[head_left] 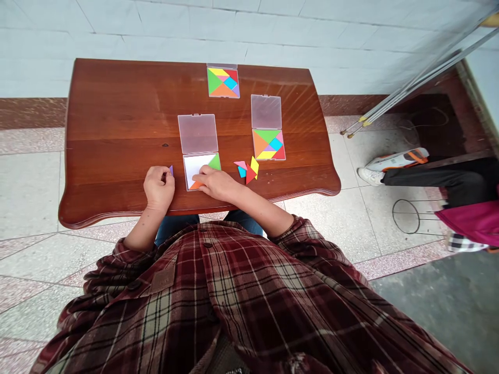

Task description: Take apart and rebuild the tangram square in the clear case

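My left hand (159,187) rests at the table's near edge, fingers pinched on a small purple tangram piece (171,170) whose tip shows. To its right lies an open clear tangram case (197,134) with a white base (194,166). A green triangle (215,162) sits in the upper right of that base. My right hand (214,183) reaches over the base, its fingers closed at an orange triangle (196,184) in the lower part; the hand covers much of this piece. Loose beside the case are a red piece (250,174), a yellow one (254,165), a pink one (240,164) and a blue one (241,172).
Two filled tangram cases lie on the brown wooden table (117,124): one at the back (223,83), one at the right (268,144) with its lid open. A tiled wall (175,31) stands behind. Crutches (390,101) and a seated person's leg (421,179) are at the right.
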`<state>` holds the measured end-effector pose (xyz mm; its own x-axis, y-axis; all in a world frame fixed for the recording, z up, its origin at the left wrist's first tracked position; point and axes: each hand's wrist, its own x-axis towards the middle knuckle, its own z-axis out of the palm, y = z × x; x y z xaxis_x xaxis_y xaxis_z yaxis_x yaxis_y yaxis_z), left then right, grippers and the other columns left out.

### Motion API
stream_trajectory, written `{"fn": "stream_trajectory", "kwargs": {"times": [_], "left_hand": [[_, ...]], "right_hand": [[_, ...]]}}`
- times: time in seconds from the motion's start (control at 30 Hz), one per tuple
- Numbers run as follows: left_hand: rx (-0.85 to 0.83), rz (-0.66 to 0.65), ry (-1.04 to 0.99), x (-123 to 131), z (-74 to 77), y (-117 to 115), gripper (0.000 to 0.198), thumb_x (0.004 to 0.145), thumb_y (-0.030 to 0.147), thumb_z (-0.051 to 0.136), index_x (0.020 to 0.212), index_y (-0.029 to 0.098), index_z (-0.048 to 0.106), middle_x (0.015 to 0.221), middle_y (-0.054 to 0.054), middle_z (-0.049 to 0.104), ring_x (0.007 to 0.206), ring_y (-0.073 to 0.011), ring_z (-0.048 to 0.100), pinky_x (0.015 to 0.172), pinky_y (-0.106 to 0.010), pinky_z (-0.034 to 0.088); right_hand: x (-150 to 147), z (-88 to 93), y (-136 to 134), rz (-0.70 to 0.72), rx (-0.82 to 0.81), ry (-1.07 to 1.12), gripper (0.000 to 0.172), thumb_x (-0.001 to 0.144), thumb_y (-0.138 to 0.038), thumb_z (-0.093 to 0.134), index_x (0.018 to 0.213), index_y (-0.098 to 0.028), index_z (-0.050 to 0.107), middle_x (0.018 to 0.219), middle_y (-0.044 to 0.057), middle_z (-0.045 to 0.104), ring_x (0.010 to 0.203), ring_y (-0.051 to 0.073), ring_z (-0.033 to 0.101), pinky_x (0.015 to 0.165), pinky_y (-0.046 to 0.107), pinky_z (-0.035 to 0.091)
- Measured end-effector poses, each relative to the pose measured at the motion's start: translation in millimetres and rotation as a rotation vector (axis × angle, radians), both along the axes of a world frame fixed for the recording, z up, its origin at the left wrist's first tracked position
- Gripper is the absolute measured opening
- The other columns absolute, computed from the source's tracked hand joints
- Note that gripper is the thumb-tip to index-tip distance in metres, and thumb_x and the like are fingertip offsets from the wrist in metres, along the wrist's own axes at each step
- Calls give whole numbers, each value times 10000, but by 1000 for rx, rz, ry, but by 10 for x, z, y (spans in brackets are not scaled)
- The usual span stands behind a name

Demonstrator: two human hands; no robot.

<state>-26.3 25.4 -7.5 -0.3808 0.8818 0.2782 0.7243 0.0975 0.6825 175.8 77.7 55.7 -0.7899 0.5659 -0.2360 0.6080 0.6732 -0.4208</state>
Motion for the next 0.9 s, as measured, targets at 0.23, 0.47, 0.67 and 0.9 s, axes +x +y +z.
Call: {"fn": "stream_trajectory", "kwargs": {"times": [0.23, 0.47, 0.67, 0.9], "left_hand": [[-5, 0, -14, 6, 26, -4, 122, 775, 107, 537, 720, 216, 524, 729, 0, 537, 767, -173, 534, 823, -331, 467], [19, -2, 8, 7, 3, -6, 90, 783, 132, 534, 732, 206, 546, 737, -4, 565, 768, -160, 538, 801, -305, 462], [28, -4, 10, 7, 0, -7, 112, 782, 115, 533, 716, 204, 542, 730, -11, 560, 761, -170, 548, 780, -308, 453], [31, -1, 22, -2, -14, -3, 100, 782, 120, 538, 727, 202, 552, 736, -6, 564, 764, -166, 542, 784, -308, 453]], "right_hand": [[168, 29, -5, -95, -41, 68, 346, 943, -166, 475, 1263, -154, 605, 1225, 115, 535, 1018, 208, 549, 876, 325, 416], [514, -134, 42, -311, -17, 204, 340, 907, -148, 516, 1227, -154, 630, 1194, 119, 604, 1099, 227, 573, 928, 357, 459], [659, -300, -6, -388, 25, 322, 279, 883, -145, 524, 1127, -181, 653, 1097, 104, 640, 1061, 241, 599, 920, 378, 485], [597, -408, -75, -522, 50, 436, 274, 902, -166, 486, 1132, -179, 634, 1043, 97, 671, 1036, 226, 619, 929, 365, 491]]}}
